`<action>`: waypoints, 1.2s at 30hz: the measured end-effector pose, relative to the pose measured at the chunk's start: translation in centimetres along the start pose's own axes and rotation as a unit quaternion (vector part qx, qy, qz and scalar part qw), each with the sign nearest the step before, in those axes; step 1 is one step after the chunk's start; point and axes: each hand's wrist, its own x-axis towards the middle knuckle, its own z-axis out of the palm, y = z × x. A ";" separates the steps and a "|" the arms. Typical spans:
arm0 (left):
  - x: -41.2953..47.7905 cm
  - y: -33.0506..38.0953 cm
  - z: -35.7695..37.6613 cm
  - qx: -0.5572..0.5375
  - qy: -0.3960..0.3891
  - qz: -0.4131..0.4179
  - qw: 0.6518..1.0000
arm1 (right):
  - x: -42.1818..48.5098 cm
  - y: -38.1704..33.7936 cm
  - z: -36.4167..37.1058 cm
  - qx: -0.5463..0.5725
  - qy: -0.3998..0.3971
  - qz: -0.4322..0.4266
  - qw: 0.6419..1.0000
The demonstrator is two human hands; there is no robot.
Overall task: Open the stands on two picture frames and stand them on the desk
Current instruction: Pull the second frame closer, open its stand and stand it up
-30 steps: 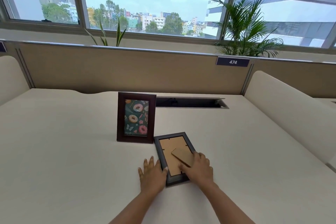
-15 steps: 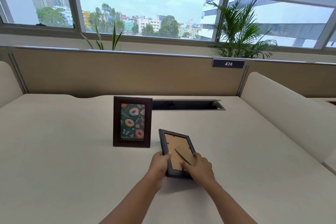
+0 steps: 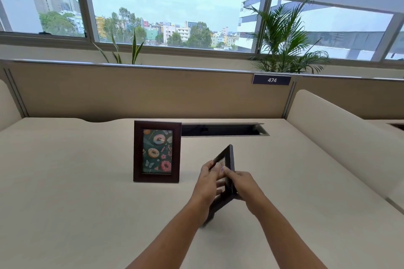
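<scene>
Fingers (image 3: 218, 171): both hands closed on the dark grey frame (image 3: 228, 159); left hand (image 3: 208, 183) pinches its left edge, right hand (image 3: 246, 184) grips the right edge and back.
Grey frame, place: held tilted at centre of view, at 3 o'clock from the dark brown frame (image 3: 157, 152), apart from it; lower corner looks to sit near or on the tabletop (image 3: 65, 181), contact unclear.
Brown frame: upright, doughnut print facing the camera, already standing.
Stand: hidden behind the right hand; cannot tell how far it is open.
Risks: if the stand is only part open, the frame likely falls flat on release; a corner-first set-down could let it skid or twist.
Pointing: long axis runs roughly 7 to 1 o'clock, top corner toward 1; glass side seems turned toward 10 o'clock.
</scene>
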 end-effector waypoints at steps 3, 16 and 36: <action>0.4 -1.3 -0.4 -0.025 -0.009 -0.034 0.999 | 0.2 0.9 -0.6 0.062 -0.006 0.027 0.998; 1.5 -4.1 -5.8 0.056 0.174 -0.048 0.982 | 0.0 5.3 -0.8 0.289 -0.012 0.030 0.957; 0.1 -0.2 -0.6 0.117 -0.059 0.019 0.991 | -1.6 3.3 4.1 0.221 0.070 -0.186 0.955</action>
